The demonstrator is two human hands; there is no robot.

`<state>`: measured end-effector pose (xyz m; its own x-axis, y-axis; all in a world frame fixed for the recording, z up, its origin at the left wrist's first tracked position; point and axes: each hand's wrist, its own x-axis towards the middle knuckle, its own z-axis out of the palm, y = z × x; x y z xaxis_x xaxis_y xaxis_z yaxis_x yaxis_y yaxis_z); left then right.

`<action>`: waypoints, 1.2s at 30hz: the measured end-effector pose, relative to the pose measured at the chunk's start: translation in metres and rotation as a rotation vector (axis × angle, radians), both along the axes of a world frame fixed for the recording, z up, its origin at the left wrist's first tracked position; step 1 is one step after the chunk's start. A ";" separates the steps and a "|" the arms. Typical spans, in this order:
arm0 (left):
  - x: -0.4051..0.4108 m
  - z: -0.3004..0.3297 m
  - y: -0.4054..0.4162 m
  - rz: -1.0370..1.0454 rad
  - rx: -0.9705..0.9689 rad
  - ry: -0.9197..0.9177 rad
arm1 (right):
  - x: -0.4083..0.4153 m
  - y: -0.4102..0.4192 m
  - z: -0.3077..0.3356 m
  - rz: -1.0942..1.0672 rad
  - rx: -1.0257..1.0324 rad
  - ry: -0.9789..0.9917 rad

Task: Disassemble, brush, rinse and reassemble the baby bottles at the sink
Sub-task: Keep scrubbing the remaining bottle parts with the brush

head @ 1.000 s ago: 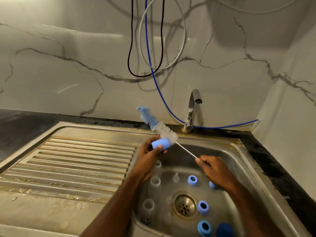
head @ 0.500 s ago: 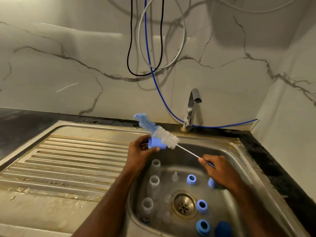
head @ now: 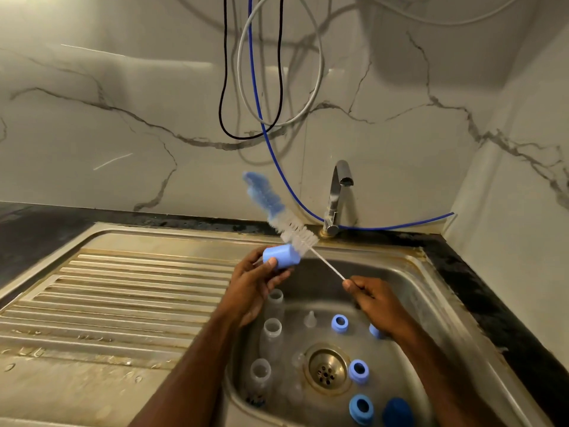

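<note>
1. Blue bottle cap [head: 281, 256] is held above the sink's [head: 437, 291] back-left corner, betw. both hands, closer to the left.
2. Left hand [head: 257, 289] grips the cap, thumb on its closed end, fingers curled under.
3. Right hand [head: 377, 303] pinches the bottle brush [head: 284, 221] by its wire stem; bristles sit just behind the cap's open end, tip angled up-left.
4. In the basin: three clear bottles [head: 271, 334] along the left wall, blue collar rings [head: 358, 371] right of the drain [head: 326, 369].
</note>
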<state>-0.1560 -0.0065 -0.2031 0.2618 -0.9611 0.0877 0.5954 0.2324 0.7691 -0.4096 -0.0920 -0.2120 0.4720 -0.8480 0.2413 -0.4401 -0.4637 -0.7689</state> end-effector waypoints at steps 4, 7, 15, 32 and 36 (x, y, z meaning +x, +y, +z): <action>-0.014 0.005 -0.003 0.010 0.067 0.278 | 0.007 0.003 -0.003 0.051 0.142 -0.037; -0.020 0.004 -0.004 0.095 0.137 0.180 | 0.014 0.009 -0.001 0.081 0.166 -0.051; -0.034 -0.004 -0.015 0.088 0.183 0.151 | 0.029 0.011 -0.004 0.041 0.023 0.006; -0.033 -0.002 -0.012 -0.044 0.219 -0.069 | 0.002 -0.006 -0.016 0.048 0.060 0.067; -0.055 -0.013 -0.009 -0.130 0.228 -0.299 | 0.008 -0.008 -0.011 -0.031 0.060 -0.026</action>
